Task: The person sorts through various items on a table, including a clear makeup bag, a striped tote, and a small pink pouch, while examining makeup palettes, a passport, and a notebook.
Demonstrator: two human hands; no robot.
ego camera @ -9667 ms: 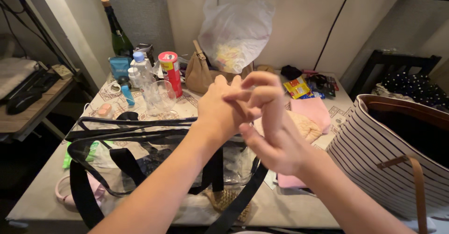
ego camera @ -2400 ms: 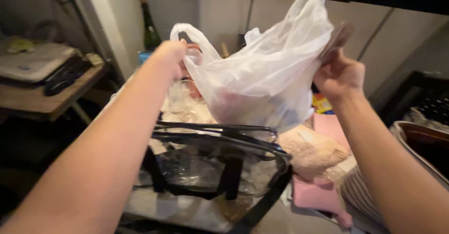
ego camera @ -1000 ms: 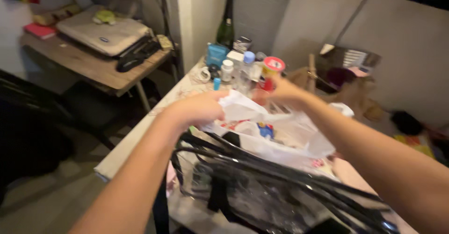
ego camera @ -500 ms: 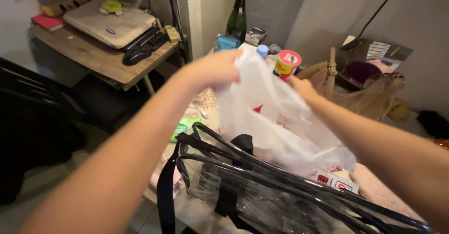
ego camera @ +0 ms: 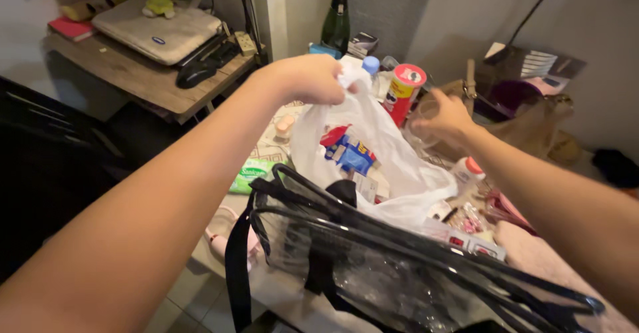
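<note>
Thin white plastic bag (ego camera: pixel 373 153), translucent, coloured packets showing through, hangs over the mouth of the clear black-trimmed tote (ego camera: pixel 399 266) on the worktop (ego camera: pixel 266 150). Left hand (ego camera: pixel 307 79) pinches its top edge, keeping it upright; right hand (ego camera: pixel 444 117) hovers beside, fingers loosely curled, holding nothing.

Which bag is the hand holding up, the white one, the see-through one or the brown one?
The thin white plastic bag. The left hand pinches its top; the clear black-trimmed bag and tan handbag aren't held.
</note>
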